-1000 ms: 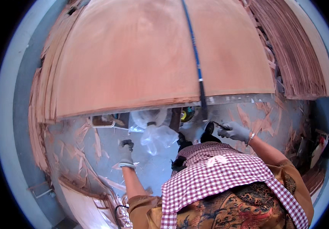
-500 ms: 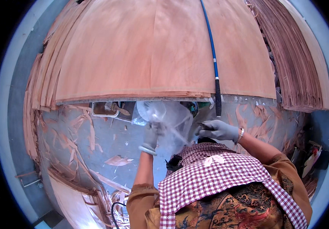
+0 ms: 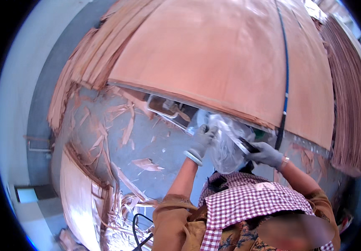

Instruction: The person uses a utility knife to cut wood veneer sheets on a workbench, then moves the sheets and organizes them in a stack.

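Note:
My left hand, in a grey glove with a pale band at the wrist, grips the upper part of a clear plastic bag. The bag hangs crumpled between my hands, in front of the sheet stack's near edge. My right hand, gloved in grey too, is closed around a dark object with a pale, flat, blade-like strip along it. Its strip lies against or just in front of the bag; which of the two I cannot tell, nor its exact kind.
A wide stack of thin wood veneer sheets lies ahead, with a blue rod with a black grip across it. Darker veneer stands at the right. Below the edge is a white-rimmed tray. Veneer scraps litter the floor.
The view has turned, so the stack's edge now slopes down to the right. My right hand has brought the dark object up beside the bag, its pale strip now showing.

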